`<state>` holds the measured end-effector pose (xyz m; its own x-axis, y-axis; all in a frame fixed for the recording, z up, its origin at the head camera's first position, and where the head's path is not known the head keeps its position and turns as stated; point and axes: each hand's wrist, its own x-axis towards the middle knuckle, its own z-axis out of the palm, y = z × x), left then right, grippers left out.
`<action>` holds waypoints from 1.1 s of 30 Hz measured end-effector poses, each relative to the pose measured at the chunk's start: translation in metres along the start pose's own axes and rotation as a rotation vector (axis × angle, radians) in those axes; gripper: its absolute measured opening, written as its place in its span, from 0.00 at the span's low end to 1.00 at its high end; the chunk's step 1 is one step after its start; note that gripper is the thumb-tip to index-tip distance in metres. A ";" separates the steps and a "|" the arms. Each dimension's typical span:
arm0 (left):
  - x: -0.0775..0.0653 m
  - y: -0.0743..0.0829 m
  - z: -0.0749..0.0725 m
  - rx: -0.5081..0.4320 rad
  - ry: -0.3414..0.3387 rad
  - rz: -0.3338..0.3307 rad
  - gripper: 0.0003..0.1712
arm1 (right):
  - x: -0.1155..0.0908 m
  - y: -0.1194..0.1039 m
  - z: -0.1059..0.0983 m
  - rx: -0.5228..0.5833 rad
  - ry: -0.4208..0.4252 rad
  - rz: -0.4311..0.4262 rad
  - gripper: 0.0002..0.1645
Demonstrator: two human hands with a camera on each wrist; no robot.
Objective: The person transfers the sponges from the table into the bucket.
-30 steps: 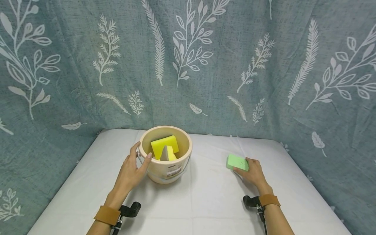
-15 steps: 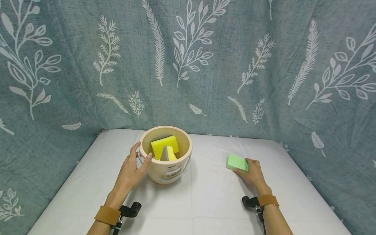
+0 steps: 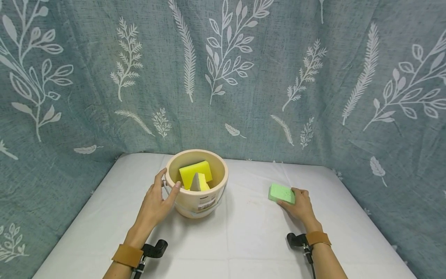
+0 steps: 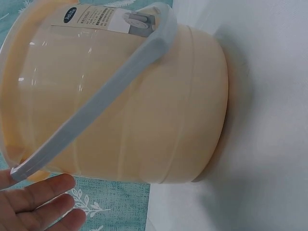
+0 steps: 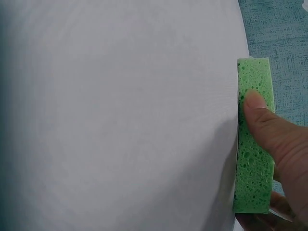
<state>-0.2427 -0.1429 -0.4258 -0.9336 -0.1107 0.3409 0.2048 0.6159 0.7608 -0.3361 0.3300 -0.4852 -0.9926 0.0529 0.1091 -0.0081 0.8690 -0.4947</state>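
In the head view, a cream bucket (image 3: 198, 203) stands upright on the white-covered table, a little left of the middle. Inside it lie a yellow sponge (image 3: 196, 173) and a yellow-and-grey sponge (image 3: 199, 183). My left hand (image 3: 155, 203) touches the rim's left side, thumb tip and index finger spread along it. The left wrist view shows the other fingers (image 4: 50, 195) relaxed beside the bucket, near the pivot of its grey handle (image 4: 96, 103). Far to the right, my right hand (image 3: 300, 205) grips a green sponge (image 3: 281, 193) by its near right corner, thumb across the porous side (image 5: 252, 163).
A white cloth (image 3: 244, 240) covers the table. Behind and at both sides hangs a blue-green curtain (image 3: 223, 128) with white leaf prints. Each wrist wears a brown strap (image 3: 127, 255) with a small black camera (image 3: 155, 248).
My right wrist has shifted very slightly left while the hand keeps its grip on the green sponge. The left hand and the bucket have stayed in place.
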 end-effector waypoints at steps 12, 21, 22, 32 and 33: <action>-0.001 0.002 -0.001 -0.002 -0.010 -0.004 0.48 | 0.000 -0.002 -0.003 0.019 0.028 0.012 0.51; -0.002 0.002 -0.001 -0.006 -0.009 0.002 0.48 | -0.001 -0.007 -0.012 0.029 0.038 -0.022 0.51; -0.003 0.002 -0.001 -0.005 -0.008 0.003 0.48 | -0.001 -0.008 -0.013 0.030 0.040 -0.024 0.51; -0.003 0.003 -0.001 -0.004 -0.014 -0.001 0.48 | 0.000 -0.018 -0.021 0.056 0.064 -0.061 0.52; -0.003 0.002 -0.001 -0.005 -0.014 -0.001 0.48 | 0.000 -0.019 -0.022 0.060 0.067 -0.067 0.52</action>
<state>-0.2393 -0.1418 -0.4243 -0.9378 -0.1006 0.3324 0.2052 0.6115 0.7642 -0.3335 0.3243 -0.4570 -0.9792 0.0300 0.2004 -0.0837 0.8409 -0.5347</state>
